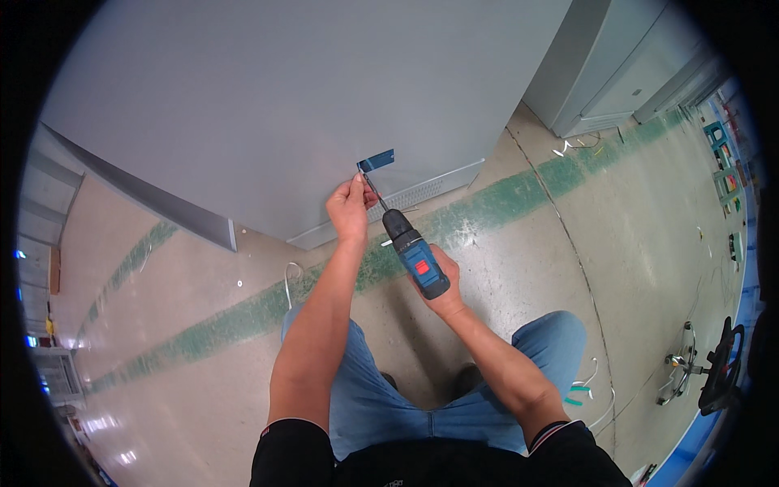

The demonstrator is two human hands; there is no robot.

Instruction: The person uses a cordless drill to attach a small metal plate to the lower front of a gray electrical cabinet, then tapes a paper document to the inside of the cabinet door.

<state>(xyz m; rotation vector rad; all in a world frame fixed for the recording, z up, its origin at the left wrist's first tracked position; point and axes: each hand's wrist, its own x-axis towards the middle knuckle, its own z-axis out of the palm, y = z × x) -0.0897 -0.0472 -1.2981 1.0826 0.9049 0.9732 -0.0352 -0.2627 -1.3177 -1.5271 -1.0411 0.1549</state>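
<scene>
My right hand (443, 283) grips a blue and black cordless drill (420, 259) by its handle, which is mostly hidden under the body. The drill's long thin bit (376, 193) points up and left at the lower part of a large grey metal cabinet (292, 122). Near the bit's far end, my left hand (352, 204) has its thumb and fingers closed around the tip area; whether they hold a screw or only the bit, I cannot tell. A dark blue rectangular plate or sticker (377, 161) is on the cabinet face just beside the tip.
A perforated base strip (420, 193) runs along the cabinet's bottom. An open grey panel edge (233, 234) juts out at left. More grey cabinets (614, 79) stand upper right. White strap (288, 286) and green-handled pliers or cutters (575, 402) lie on the floor. A wheeled chair (688, 365) is at right.
</scene>
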